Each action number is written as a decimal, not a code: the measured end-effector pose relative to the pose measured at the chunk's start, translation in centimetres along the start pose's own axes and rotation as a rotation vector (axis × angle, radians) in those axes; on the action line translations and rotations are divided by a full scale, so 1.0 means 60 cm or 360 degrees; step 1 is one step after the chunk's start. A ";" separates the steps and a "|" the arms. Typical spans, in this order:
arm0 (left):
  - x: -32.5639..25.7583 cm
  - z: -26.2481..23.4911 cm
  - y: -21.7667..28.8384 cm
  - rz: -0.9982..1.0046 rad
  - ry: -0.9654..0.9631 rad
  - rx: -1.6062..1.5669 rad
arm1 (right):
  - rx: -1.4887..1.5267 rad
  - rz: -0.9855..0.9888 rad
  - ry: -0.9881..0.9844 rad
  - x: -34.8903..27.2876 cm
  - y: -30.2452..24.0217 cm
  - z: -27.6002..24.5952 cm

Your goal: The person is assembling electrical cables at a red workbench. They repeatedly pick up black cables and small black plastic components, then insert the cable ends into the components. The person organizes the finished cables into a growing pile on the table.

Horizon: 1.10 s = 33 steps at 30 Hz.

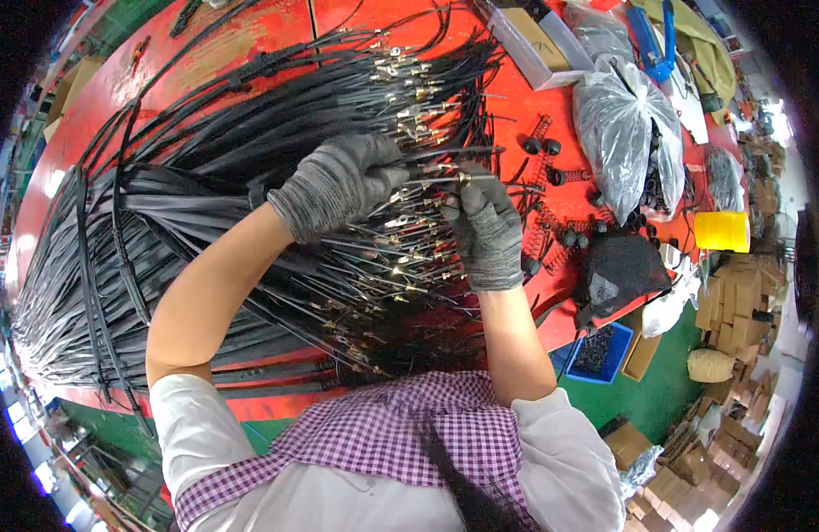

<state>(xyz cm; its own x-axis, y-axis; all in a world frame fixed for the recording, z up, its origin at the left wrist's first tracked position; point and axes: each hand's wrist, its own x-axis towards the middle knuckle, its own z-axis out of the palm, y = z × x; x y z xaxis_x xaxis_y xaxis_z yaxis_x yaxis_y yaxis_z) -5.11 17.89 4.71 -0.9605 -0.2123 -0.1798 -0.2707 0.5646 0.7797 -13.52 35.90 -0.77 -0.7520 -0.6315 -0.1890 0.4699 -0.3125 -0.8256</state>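
Note:
A large bundle of black cables [197, 199] lies across the red table, their ends tipped with small metal fittings [409, 84]. My left hand [339, 184], in a grey knit glove, is closed on a thin cable [427, 181] above the bundle. That cable runs to the right toward my right hand [487, 229], gloved the same way. The fingers of my right hand pinch around the cable's metal end. Several loose fittings and cable ends sit just below both hands.
Springs with black caps [542, 146] lie right of my hands. Beyond them are a clear plastic bag of black parts [624, 133], a black mesh bag [622, 270] and a yellow tape roll [721, 230]. A blue bin [624, 355] stands below the table's right edge.

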 end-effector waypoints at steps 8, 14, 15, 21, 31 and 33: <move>0.001 0.003 0.003 -0.0190 -0.0027 -0.0227 | 0.0396 0.0205 -0.0209 -0.014 -0.002 -0.008; -0.006 -0.002 0.011 -0.0324 -0.0144 -0.0500 | 0.0097 0.0007 -0.0160 -0.020 -0.007 0.007; -0.008 -0.004 0.007 -0.0269 -0.0151 -0.0439 | -0.0039 0.0027 -0.0229 -0.020 -0.006 0.002; -0.003 -0.015 0.032 -0.0465 -0.0250 -0.0296 | -0.0028 0.0114 -0.0256 -0.007 0.012 -0.035; -0.010 -0.006 0.000 -0.0359 -0.0112 -0.0636 | -0.0241 0.0075 -0.0232 -0.024 0.000 -0.010; -0.009 -0.008 -0.001 -0.0271 -0.0119 -0.0615 | -0.0120 0.0142 -0.0103 -0.021 -0.006 -0.004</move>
<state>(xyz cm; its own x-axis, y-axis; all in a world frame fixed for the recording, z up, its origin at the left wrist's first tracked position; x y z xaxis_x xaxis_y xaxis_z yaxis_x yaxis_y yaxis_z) -4.55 17.59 5.06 -0.9100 -0.2103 -0.3574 -0.3957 0.1831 0.8999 -12.87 36.98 -0.37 -0.6763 -0.6996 -0.2306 0.4955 -0.2005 -0.8451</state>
